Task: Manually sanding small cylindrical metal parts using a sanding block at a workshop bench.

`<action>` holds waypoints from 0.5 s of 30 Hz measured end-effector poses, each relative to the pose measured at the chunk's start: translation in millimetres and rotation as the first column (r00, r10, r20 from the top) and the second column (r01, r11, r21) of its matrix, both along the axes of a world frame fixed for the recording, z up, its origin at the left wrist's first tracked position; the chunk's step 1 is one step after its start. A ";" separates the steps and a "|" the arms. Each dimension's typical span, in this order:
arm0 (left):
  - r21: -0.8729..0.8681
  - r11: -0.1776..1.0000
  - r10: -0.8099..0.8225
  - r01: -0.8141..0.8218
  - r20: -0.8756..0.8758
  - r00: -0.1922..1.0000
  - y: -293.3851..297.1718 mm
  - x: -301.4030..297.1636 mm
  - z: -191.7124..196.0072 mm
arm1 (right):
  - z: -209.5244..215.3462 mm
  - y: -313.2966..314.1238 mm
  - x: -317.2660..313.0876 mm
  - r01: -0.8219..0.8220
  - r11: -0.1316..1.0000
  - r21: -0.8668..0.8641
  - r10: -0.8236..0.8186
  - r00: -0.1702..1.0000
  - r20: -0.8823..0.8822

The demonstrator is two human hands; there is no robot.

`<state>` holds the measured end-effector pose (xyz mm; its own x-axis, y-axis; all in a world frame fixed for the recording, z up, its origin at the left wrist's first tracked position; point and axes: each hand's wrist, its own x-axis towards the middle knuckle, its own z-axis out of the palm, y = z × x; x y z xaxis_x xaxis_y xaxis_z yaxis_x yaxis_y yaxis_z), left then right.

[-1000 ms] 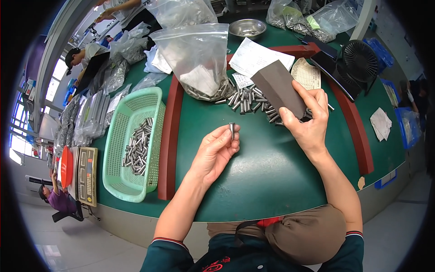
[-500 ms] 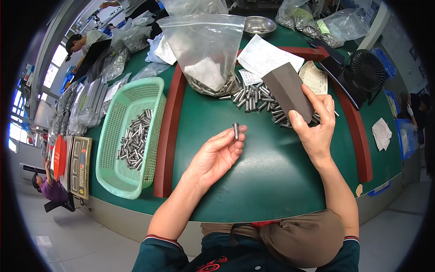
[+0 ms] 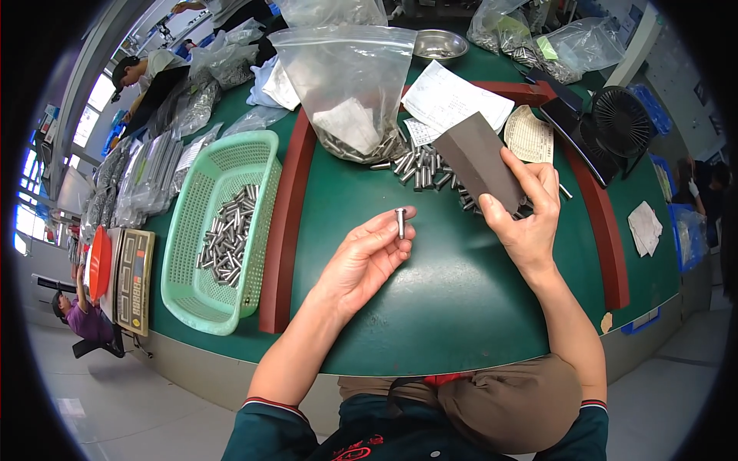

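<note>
Between the thumb and fingers of my left hand (image 3: 369, 250) stands a small headed metal pin (image 3: 400, 223), upright with its wider head at the top. My right hand (image 3: 530, 215) grips a flat, dark grey-brown block (image 3: 480, 160) that looks like a sanding sponge. The block is tilted, up and to the right of the pin and apart from it. Behind and partly under the block lies a loose pile of similar metal pins (image 3: 423, 170). At the left, a pale green plastic basket (image 3: 261, 223) holds many more pins.
A clear zip bag (image 3: 346, 84) with pins stands behind the pile, beside white papers (image 3: 453, 96). Dark red wooden bars (image 3: 288, 230) frame the green table (image 3: 430, 323). Further out are a scale (image 3: 136, 284), a metal bowl (image 3: 440, 44), a black fan (image 3: 621, 115) and co-workers.
My right hand and the block have moved slightly left and down, nearer the pin. My left hand still holds the pin in nearly the same place.
</note>
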<state>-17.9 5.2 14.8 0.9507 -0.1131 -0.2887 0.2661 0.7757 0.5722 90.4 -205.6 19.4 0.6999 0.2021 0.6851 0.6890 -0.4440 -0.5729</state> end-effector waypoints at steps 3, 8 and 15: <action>-0.009 1.000 -0.011 0.011 0.004 1.000 -0.4 0.5 -0.7 | 0.3 2.2 -3.0 -0.030 0.998 -0.053 0.035 0.995 0.089; 0.146 0.989 -0.006 0.009 -0.021 1.000 -5.8 -4.8 -2.2 | 6.3 24.3 -28.8 -0.194 0.963 -0.185 0.227 0.957 0.181; 0.209 0.976 -0.053 0.059 -0.037 0.998 -8.3 -4.4 0.2 | 9.1 19.8 -27.7 -0.192 0.968 -0.164 0.221 0.959 0.179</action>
<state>-22.3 -3.2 15.0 0.9349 -0.0997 -0.3407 0.3257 0.6226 0.7115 62.8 -185.8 28.6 0.4890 0.4344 0.7565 0.8657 -0.3478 -0.3599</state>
